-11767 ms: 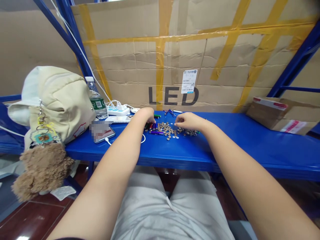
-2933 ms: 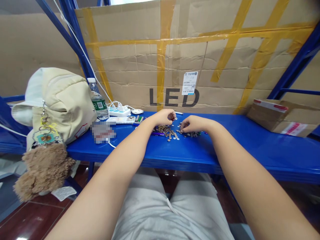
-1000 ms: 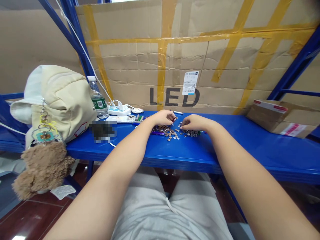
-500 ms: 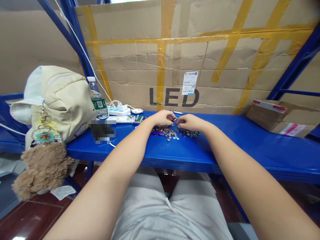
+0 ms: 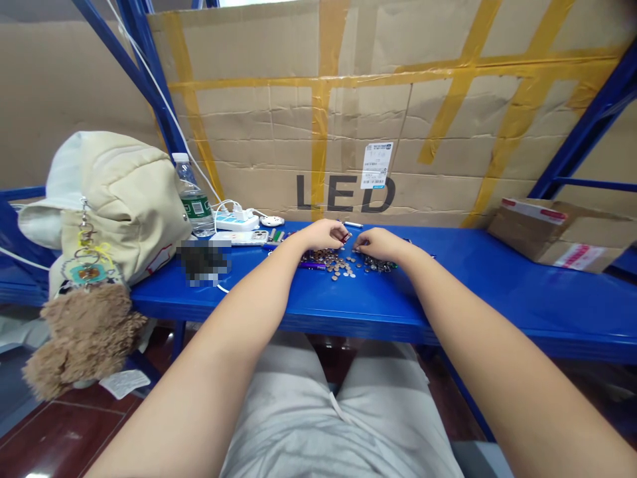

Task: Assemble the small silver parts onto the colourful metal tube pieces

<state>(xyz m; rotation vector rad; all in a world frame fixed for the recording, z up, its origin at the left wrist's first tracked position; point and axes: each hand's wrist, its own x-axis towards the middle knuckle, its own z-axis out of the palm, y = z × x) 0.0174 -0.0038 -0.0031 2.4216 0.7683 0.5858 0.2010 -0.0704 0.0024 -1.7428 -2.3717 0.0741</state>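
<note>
On the blue table (image 5: 468, 279) lies a spread of small round copper-coloured pieces (image 5: 339, 267). My left hand (image 5: 329, 234) is above their far side, its fingers closed on a small red item (image 5: 346, 237). Just right of it, my right hand (image 5: 374, 243) has its fingertips pinched together over a pile of small dark metallic pieces (image 5: 379, 265); anything between these fingertips is too small to name. A gap separates the two hands. A purple pen-like object (image 5: 312, 266) rests at the left edge of the round pieces.
Left of the hands are a phone (image 5: 241, 238), a power strip (image 5: 237, 220), a water bottle (image 5: 196, 199) and a cream bag (image 5: 124, 192) with a plush charm. A cardboard box (image 5: 557, 232) sits at the right. Large cardboard (image 5: 259, 146) stands behind the table.
My right hand has drawn slightly away from my left hand, widening the gap between their fingertips. My left hand keeps its place with the red item.
</note>
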